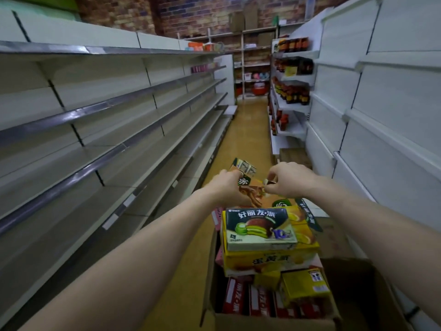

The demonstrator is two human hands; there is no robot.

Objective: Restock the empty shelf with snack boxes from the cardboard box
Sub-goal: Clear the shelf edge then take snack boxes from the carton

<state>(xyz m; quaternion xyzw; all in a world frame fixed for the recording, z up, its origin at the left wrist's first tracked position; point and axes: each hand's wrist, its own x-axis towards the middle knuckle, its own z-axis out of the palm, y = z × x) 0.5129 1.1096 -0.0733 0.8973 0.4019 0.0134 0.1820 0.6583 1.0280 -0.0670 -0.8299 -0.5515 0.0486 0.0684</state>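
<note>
Hands (225,187) (290,179) gripping snack box (254,193), shelves (107,149) (left), bottles (294,91)

The yellow-brown floor (248,130) runs up mid-frame. A cardboard box (262,324) stands on it at bottom centre. The left shelves (107,144) bear orange tubs (198,46) far back. The right shelves (292,106) hold dark bottles (293,93).
</note>
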